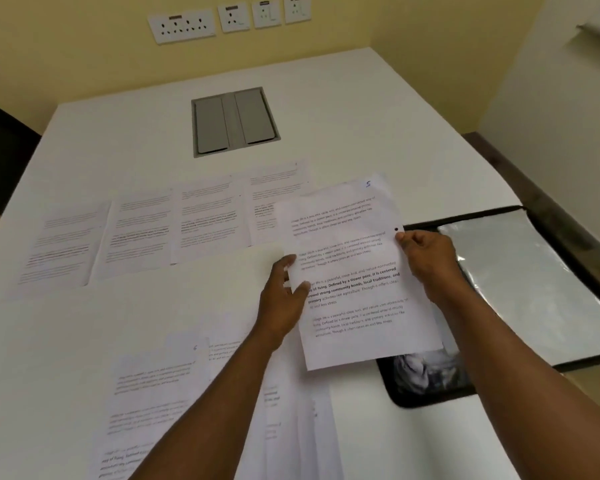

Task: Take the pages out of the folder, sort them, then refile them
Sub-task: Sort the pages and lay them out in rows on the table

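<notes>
Head view, listed near to far. Item one: loose pages (160, 403) overlapping at the near edge of the tabletop (343, 109), the top sheet marked 6 in pen, partly under my left forearm. Item two: my left hand (284, 299), thumb curled over the left edge of the sheet marked 5 (354, 271), fingers behind it. Item three: my right hand (430, 261), pinching the same sheet at its right edge beside a punched hole. That sheet is lifted off the tabletop, tilted, its near right corner overhanging the folder. Item four: folder (534, 271), black-edged, lying open by the right edge of the tabletop, a shiny clear sleeve uppermost. Item five: row of four pages (142, 230) laid side by side across the middle of the tabletop; the held sheet covers part of the rightmost. Item six: grey cable hatch (234, 121) set into the tabletop toward the far edge. Item seven: wall sockets (229, 20) beyond the far edge.
</notes>
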### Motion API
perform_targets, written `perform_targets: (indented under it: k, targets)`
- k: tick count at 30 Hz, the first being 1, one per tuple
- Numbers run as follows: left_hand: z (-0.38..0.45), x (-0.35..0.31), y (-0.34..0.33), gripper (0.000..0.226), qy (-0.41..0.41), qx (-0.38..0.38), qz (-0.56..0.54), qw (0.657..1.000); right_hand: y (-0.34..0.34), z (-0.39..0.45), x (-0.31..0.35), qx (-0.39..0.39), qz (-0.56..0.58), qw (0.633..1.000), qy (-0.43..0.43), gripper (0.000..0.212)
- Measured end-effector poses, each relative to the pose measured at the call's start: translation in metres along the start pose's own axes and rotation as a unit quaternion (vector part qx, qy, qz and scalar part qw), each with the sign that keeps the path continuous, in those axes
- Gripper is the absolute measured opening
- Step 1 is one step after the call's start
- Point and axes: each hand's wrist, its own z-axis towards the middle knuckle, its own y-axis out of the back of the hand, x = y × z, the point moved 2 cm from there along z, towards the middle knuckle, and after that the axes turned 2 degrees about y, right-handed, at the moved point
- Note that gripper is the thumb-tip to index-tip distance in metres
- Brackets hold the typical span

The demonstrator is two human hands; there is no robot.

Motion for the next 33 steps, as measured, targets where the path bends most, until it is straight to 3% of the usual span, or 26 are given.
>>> perform_targets:
  k: [5, 19, 29, 33]
  targets:
    - [0.060, -0.033, -0.026, 0.032, -0.025, -0.036, 0.032, 0.999, -0.001, 0.079, 0.003, 0.015, 0.021, 1.000, -0.008, 0.021]
    - [0.283, -0.055, -0.102, 0.038, -0.048, -0.089, 0.149, 0.984, -0.049, 0.316, -0.028, 0.018, -0.100, 0.995, 0.018, 0.020]
    - [0.377, -0.036, -0.130, 0.040, -0.114, -0.121, 0.311, 0.936, -0.091, 0.407, -0.056, 0.010, -0.201, 0.977, 0.075, 0.021]
    - [0.383, -0.024, -0.130, 0.035, -0.140, -0.127, 0.376, 0.907, -0.102, 0.400, -0.065, -0.003, -0.301, 0.946, 0.122, 0.044]
